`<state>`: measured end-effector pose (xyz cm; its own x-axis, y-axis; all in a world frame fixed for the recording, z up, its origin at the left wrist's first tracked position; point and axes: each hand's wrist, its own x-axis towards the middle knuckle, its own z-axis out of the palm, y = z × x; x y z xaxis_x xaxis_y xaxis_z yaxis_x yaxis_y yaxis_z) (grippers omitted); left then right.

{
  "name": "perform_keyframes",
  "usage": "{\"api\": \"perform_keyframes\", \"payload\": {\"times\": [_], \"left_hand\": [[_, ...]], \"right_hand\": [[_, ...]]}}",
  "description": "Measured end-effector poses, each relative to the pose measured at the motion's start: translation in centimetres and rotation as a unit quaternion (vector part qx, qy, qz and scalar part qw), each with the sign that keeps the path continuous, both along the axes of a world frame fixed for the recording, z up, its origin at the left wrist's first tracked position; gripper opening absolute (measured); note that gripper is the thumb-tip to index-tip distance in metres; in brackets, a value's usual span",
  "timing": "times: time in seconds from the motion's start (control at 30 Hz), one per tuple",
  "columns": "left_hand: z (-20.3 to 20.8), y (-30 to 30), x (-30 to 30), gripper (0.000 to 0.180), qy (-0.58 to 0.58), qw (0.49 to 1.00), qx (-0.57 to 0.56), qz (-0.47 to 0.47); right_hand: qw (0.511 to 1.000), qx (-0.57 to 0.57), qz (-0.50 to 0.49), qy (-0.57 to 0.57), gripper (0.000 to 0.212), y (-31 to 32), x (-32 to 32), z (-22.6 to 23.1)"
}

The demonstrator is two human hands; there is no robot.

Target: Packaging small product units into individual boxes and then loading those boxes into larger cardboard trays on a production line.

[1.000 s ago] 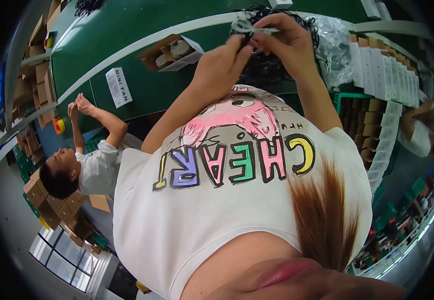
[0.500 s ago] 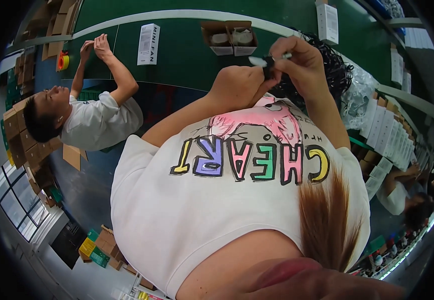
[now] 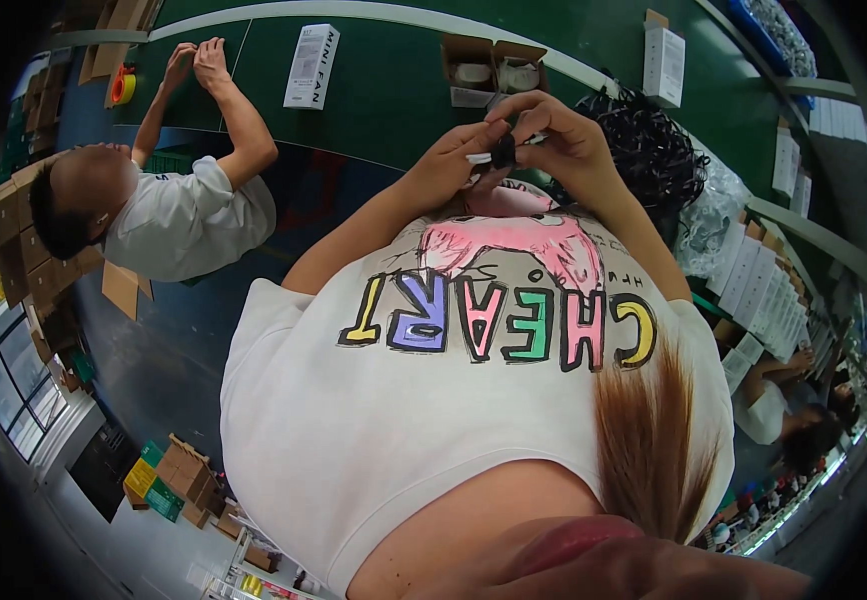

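Between pinched fingertips of left hand point(image 3: 446, 168) and right hand point(image 3: 572, 148): black-and-white bundle point(image 3: 504, 153), probably coiled cable, lying crosswise, gripped by both.

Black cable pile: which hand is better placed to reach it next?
The right hand, probably: it is nearer the black cable pile, with the left hand farther left. Both look busy with the small black-and-white item, so the right would likely have to let go first.

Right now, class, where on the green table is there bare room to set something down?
Bare green table shows between the white carton and the open cardboard box. Right of the right hand, it's crowded: black cords, clear plastic, lined-up white boxes.
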<state>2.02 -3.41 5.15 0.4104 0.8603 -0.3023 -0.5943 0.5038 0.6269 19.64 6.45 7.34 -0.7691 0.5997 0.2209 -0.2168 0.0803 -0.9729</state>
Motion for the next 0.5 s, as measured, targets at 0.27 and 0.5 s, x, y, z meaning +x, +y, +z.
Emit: {"api": "perform_keyframes", "payload": {"times": [0.27,0.5], "left_hand": [[-5.6,6.9,-4.4,0.038,0.578,0.761,0.160,0.247],[-7.5,11.5,-6.0,0.028,0.671,0.690,0.257,-0.084]], "right_hand": [[0.994,-0.061,-0.077,-0.055,0.017,2.4,-1.8,-3.4],[0.981,0.089,-0.117,-0.125,0.020,2.8,-3.5,-6.6]]}}
